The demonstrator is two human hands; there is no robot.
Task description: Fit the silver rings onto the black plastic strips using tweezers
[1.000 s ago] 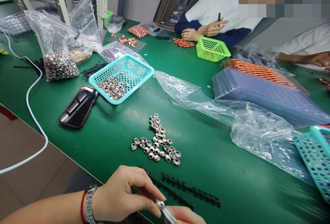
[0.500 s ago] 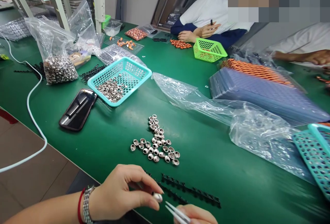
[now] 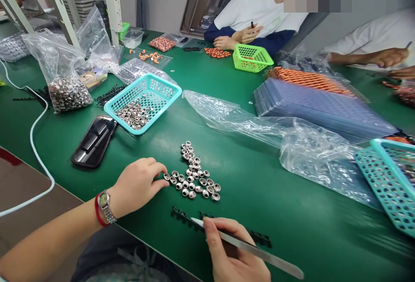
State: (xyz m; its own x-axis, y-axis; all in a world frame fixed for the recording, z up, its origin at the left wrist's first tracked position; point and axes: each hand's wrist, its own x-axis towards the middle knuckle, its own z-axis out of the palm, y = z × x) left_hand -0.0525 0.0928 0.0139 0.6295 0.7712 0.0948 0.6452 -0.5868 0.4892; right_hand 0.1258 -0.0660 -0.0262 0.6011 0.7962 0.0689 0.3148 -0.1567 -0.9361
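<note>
Where behind the right hand [image 3: 239, 268], black strips [image 3: 261, 238] invisible.

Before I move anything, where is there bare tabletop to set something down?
Bare green tabletop lies between the loose metal pieces and the clear plastic, and between the phone, the turquoise basket beside it and those pieces. It is crowded at the pieces' left edge, where the left hand is, and around the black strips under the right hand.
</note>
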